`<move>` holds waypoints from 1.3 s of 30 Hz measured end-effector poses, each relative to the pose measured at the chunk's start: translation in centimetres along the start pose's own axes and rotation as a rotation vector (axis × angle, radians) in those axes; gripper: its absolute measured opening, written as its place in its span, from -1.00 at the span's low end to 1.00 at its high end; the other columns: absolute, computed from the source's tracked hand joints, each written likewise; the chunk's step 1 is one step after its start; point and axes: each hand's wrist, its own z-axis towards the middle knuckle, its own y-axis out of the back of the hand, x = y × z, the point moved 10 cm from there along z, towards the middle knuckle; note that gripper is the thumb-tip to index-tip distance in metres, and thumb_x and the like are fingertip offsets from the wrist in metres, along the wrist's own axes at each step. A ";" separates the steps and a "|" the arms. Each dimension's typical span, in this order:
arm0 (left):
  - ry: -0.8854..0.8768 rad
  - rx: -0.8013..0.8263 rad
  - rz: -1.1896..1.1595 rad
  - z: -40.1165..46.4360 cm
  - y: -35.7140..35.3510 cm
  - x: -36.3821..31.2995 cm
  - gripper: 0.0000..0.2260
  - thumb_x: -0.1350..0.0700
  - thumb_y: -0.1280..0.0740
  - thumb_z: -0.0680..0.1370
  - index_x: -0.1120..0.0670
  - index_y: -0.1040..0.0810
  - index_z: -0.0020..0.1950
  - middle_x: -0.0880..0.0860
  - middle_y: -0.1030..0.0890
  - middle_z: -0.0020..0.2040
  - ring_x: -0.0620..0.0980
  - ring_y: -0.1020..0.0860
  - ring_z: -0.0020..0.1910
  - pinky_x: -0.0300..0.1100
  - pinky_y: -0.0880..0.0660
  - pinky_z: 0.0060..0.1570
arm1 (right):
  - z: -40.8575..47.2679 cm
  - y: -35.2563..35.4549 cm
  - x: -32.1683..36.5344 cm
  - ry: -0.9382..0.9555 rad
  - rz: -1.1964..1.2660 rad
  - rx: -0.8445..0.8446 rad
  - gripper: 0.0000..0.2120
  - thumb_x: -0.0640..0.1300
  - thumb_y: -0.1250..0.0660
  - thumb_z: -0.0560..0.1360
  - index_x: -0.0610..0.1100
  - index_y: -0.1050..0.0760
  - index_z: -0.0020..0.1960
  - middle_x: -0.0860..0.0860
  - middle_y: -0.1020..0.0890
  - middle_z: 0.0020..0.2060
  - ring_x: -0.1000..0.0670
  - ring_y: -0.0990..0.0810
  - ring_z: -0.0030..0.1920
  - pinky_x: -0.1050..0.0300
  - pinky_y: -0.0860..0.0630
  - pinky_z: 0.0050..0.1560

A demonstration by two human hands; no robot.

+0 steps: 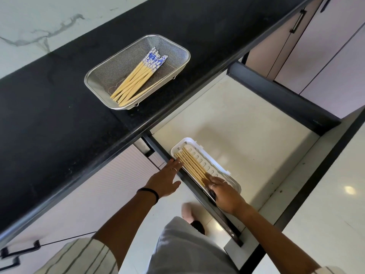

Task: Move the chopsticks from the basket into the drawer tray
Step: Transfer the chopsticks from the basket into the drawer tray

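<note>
A: Both hands are down at the drawer. Left hand is spread flat, fingers straight, its tips at the near edge of the tray, right by the tips of the chopsticks lying in it. It grips nothing.

B: And the right hand?

A: It rests over the other end of that bundle, fingers bent down onto the sticks. Whether it pinches them or only presses them level, I cannot tell; the fingers hide the contact.

B: So some are already across?

A: Yes, one batch lies side by side in the white tray, which sits in the drawer against its near wall. The rest are in the mesh basket on the black table, blue-patterned ends pointing away, well apart from the drawer.

B: What could go wrong from here?

A: My guess: a lift with fingers still curled round a stick would drag the row askew, or flip one over the tray's low rim onto the drawer floor. The tray looks light and loose, so a push from the left hand could slide it. The basket bundle is fanned out, so a careless grab there may leave stragglers or drop one.
</note>
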 end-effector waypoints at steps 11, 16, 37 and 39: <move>-0.007 -0.005 -0.007 0.0 0.1 0.1 -0.40 0.00 -0.18 0.62 0.02 0.07 0.56 -0.05 0.11 0.58 -0.07 0.09 0.56 -0.10 -0.15 0.47 | -0.1 1.0 0.2 -0.027 0.111 -0.090 -0.57 -0.11 -0.04 0.64 -0.04 -0.19 0.51 -0.10 -0.63 0.18 -0.02 -0.63 0.11 0.22 -0.47 0.17; -0.008 -0.013 -0.003 0.1 0.0 0.4 -0.40 0.00 -0.19 0.62 0.01 0.06 0.56 -0.06 0.12 0.58 -0.08 0.09 0.56 -0.09 -0.18 0.46 | -0.3 1.9 -0.1 -0.041 0.166 -0.221 -0.59 -0.12 -0.11 0.63 -0.09 -0.28 0.47 -0.03 -0.44 0.40 0.01 -0.42 0.39 0.25 -0.23 0.41; -0.027 -0.050 -0.024 0.2 -0.3 0.8 -0.40 -0.01 -0.19 0.62 -0.02 0.06 0.56 -0.08 0.12 0.58 -0.10 0.10 0.56 -0.10 -0.19 0.45 | 0.1 2.1 0.5 -0.050 0.177 -0.234 -0.59 -0.05 -0.09 0.64 -0.10 -0.29 0.47 -0.06 -0.47 0.37 -0.02 -0.43 0.38 0.15 -0.31 0.42; -0.030 -0.055 -0.024 0.2 -0.2 0.7 -0.40 -0.01 -0.19 0.62 -0.02 0.06 0.56 -0.08 0.11 0.58 -0.10 0.10 0.56 -0.10 -0.17 0.45 | 0.3 2.3 -0.2 -0.089 0.168 -0.234 -0.56 -0.04 -0.09 0.63 -0.06 -0.23 0.49 -0.03 -0.37 0.45 -0.01 -0.32 0.46 0.07 -0.26 0.47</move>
